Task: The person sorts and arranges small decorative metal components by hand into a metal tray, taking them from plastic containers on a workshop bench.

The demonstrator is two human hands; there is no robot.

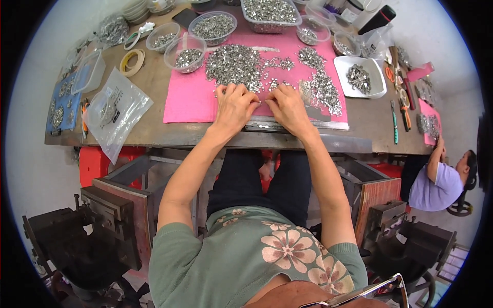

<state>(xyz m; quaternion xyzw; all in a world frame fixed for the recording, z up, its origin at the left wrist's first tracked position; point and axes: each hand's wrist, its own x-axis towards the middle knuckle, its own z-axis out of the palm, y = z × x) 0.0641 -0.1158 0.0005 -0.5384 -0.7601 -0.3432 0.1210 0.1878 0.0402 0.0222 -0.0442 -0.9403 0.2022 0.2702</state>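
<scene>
On a workbench (149, 134), left to right: a clear plastic bag (128, 100); a pink mat (181, 102) bearing a heap of small metal pieces (235, 64); the left hand (236, 108), curled, pinching a tiny metal piece (260, 102); the right hand (288, 107), fingers bent, contents unclear; a white dish (378, 84).

From here I see the left hand (236, 107) and right hand (288, 108) close together over a pink mat (187, 105), by a pile of shiny bits (233, 64). A white tray (377, 88) sits to the right.
</scene>
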